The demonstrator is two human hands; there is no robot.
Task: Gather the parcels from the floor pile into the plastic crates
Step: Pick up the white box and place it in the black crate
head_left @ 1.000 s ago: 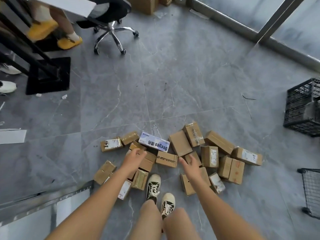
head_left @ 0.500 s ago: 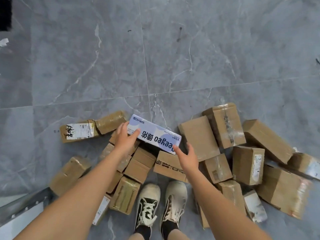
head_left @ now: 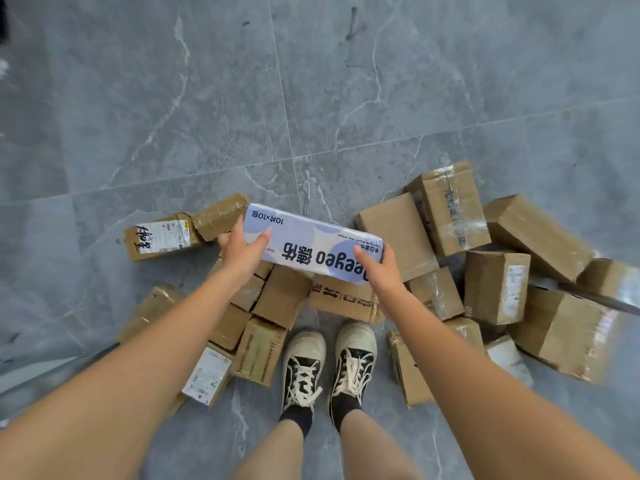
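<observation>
On the grey tiled floor (head_left: 207, 98), just ahead of the person's shoes (head_left: 327, 365), lies a loose pile of brown cardboard parcels (head_left: 495, 285), and above its middle a long white-and-lilac wipes pack (head_left: 313, 242) is held by both ends. The left hand (head_left: 244, 252) grips the pack's left end, thumb laid across the top face and the fingers curled under and behind it; the right hand (head_left: 379, 268) grips the right end the same way, thumb on top, fingers wrapped round the far side. The pack sits tilted, its left end farther from the person, and seems just clear of the boxes beneath, though whether it touches them I cannot tell. The step in hand looks like lifting this first parcel off the pile. To do it well, keep both grips even so the soft pack does not sag or fold in the middle, raise it straight up so it does not drag the flat box (head_left: 343, 297) under it, and step back carefully, since parcels lie close on both sides of the feet. A labelled parcel (head_left: 159, 237) lies at the pile's left edge, others spread well to the right. No crate shows in this view, so what the crates hold cannot be told; the pile itself looks hardly begun.
</observation>
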